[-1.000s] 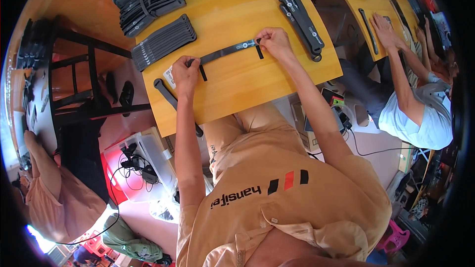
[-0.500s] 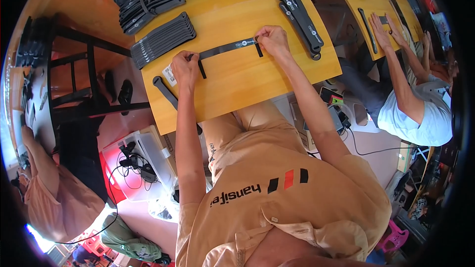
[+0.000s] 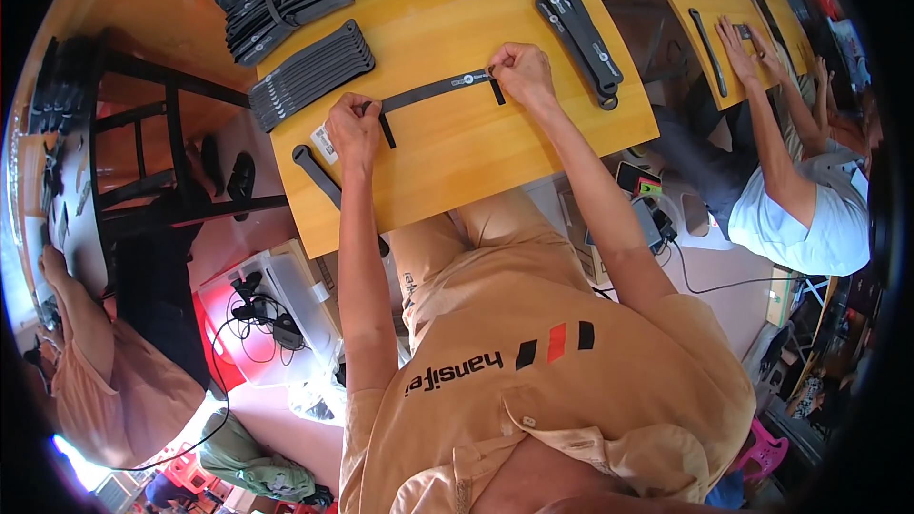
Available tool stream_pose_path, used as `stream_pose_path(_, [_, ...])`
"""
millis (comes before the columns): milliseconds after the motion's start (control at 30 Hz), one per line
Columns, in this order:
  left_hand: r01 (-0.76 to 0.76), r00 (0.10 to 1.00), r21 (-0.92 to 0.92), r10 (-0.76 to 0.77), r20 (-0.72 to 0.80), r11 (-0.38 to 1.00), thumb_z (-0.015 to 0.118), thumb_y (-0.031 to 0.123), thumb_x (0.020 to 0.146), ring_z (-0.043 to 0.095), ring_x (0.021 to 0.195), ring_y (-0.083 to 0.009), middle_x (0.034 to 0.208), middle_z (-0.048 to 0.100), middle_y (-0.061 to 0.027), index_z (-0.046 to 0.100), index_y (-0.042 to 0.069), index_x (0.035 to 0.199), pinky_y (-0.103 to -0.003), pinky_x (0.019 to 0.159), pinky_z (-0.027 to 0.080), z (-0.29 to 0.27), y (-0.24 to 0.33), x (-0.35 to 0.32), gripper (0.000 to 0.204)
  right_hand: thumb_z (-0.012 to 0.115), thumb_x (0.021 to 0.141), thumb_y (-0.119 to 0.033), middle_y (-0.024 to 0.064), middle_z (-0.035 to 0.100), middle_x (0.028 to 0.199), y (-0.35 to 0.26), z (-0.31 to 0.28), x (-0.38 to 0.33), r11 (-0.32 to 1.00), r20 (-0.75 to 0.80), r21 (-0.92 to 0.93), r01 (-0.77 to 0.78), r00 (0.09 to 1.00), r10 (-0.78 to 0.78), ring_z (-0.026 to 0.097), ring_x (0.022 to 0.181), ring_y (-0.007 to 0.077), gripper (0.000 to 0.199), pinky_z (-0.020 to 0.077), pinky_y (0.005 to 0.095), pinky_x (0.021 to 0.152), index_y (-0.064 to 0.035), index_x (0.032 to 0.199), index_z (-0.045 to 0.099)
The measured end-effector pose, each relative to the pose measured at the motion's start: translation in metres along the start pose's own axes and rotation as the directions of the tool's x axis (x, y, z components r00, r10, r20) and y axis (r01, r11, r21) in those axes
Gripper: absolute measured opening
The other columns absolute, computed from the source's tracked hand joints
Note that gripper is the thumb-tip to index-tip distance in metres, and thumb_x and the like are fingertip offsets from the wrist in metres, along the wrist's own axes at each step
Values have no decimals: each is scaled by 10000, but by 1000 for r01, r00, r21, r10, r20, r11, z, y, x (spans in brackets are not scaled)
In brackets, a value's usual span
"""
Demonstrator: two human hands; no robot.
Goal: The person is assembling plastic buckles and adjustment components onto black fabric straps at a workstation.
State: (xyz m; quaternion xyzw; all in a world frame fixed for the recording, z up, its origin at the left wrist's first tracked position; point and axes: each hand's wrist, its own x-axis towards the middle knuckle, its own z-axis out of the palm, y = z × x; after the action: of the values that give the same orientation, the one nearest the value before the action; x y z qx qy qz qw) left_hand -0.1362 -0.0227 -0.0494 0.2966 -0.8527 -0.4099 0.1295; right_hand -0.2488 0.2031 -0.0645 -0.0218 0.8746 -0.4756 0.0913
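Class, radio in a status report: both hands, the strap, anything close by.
Left hand and right hand each pinch one end of black strap, flat on yellow table. Strap stack close by left hand.

So we've got a long, thin black strap (image 3: 433, 91) stretched flat across our yellow wooden table (image 3: 457, 162), running roughly from 8 o'clock up to 2 o'clock. There's a small light marking near its right end. Each end has a short black cross piece hanging down toward 5 o'clock. Our left hand (image 3: 353, 129) pinches the left end, our right hand (image 3: 522, 72) pinches the right end, so it's pulled pretty straight.
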Motion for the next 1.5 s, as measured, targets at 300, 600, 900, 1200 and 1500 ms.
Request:
stream_pose_path(300, [-60, 997, -12, 59, -49, 998, 706, 142, 703, 511, 565, -150, 605, 546, -46, 634, 4, 772, -283, 555, 418, 1, -9, -1, 171, 649, 651, -75, 60, 625, 633, -6, -2, -2, 998, -29, -57, 33, 999, -35, 619, 646, 203, 31, 480, 316, 620, -81, 680, 659])
stream_pose_path(600, [-137, 986, 63, 142, -91, 989, 712, 55, 679, 516, 606, -180, 646, 518, -62, 558, 15, 841, -304, 584, 435, 3, -5, -4, 227, 671, 656, -51, 41, 583, 583, 1, -6, 0, 999, 12, 28, 44, 999, -44, 591, 600, 155, 37, 462, 293, 576, -57, 685, 647])
stream_pose_path(900, [-336, 915, 134, 357, -188, 932, 661, 42, 722, 560, 630, -231, 697, 565, -110, 563, 0, 809, -324, 606, 460, 3, -25, -7, 137, 562, 681, 50, 58, 562, 518, -2, -5, -4, 987, 40, 123, 106, 993, -111, 542, 404, 143, 100, 429, 287, 415, -20, 685, 634])
stream_pose_path(1200, [-404, 906, 190, 419, -50, 895, 565, 114, 824, 533, 1035, -324, 1102, 558, -182, 562, -4, 1095, -398, 866, 422, -22, 11, -44, 296, 571, 728, -19, 118, 618, 957, -15, -6, -51, 899, -130, -171, 402, 895, -426, 595, 854, 232, 139, 474, 348, 753, -42, 849, 634])
stream_pose_path(1500, [-597, 802, 500, 492, 339, 628, 441, 425, 899, 233, 1343, -271, 1457, 244, -129, 278, 24, 1385, -492, 1068, 187, 11, -5, -59, 650, 525, 867, -285, 98, 320, 1416, -2, 21, -80, 544, 294, -496, 677, 720, -628, 273, 1320, 218, 573, 166, 457, 1088, -27, 1345, 343])
